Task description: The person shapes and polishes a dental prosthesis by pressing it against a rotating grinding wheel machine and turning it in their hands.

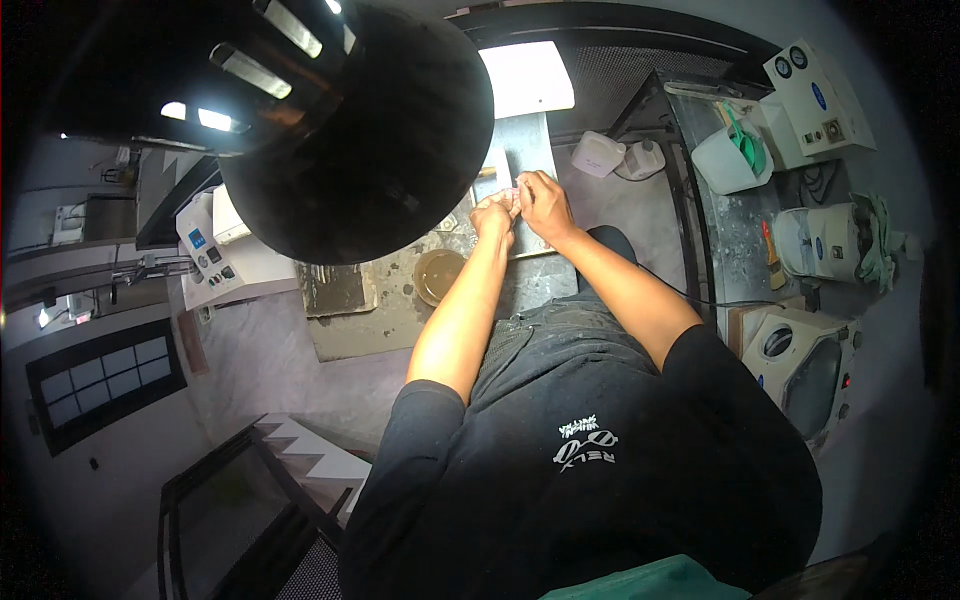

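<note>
My left hand [494,214] and my right hand [546,208] meet over the far part of the worktop, fingertips close together. Between them is a small pinkish piece [515,196], partly covered by fingers and too small to name. The left fingers are bent around its near-left side, and the right fingers pinch at its right. Nearer to me, left of my left forearm, stands a round brown bowl [438,276]. Small pale bits lie on the worktop just left of my left hand.
A large black lamp shade [380,150] hangs at upper left, close to my hands. Beyond them is a white panel [528,80]. Two plastic jugs [598,154] stand right. The right bench holds a white tub [732,165], a brush [772,255] and several machines [795,345].
</note>
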`<state>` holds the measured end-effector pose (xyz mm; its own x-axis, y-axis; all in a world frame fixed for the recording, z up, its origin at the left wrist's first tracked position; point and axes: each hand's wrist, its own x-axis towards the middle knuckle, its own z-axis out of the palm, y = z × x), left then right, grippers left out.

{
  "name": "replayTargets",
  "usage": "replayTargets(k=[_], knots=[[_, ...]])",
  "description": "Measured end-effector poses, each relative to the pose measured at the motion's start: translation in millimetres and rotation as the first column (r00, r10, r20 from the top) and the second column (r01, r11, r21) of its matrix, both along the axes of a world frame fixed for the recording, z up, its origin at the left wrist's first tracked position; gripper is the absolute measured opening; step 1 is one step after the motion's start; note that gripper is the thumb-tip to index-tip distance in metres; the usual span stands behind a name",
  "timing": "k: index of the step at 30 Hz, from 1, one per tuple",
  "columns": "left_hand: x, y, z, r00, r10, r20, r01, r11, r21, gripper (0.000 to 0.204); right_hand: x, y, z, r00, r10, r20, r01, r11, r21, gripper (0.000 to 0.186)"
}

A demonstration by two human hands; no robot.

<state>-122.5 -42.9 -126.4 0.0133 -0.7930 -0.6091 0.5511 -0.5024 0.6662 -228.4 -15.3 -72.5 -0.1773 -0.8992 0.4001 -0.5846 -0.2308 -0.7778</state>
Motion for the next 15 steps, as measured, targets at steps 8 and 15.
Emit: replayTargets(k=[8, 15], knots=[[-3, 3, 8, 0.999, 0.023, 0.046, -0.022, 1.000, -0.016, 0.005, -6, -3, 6, 0.980, 0.144, -0.137, -0.150, 0.988, -0.034, 0.008], [-4, 10, 12, 0.992, 0.061, 0.109, -0.030, 0.964, -0.265, 0.008, -8, -7, 3, 0.991, 0.128, 0.026, -0.127, 0.990, -0.058, 0.012]])
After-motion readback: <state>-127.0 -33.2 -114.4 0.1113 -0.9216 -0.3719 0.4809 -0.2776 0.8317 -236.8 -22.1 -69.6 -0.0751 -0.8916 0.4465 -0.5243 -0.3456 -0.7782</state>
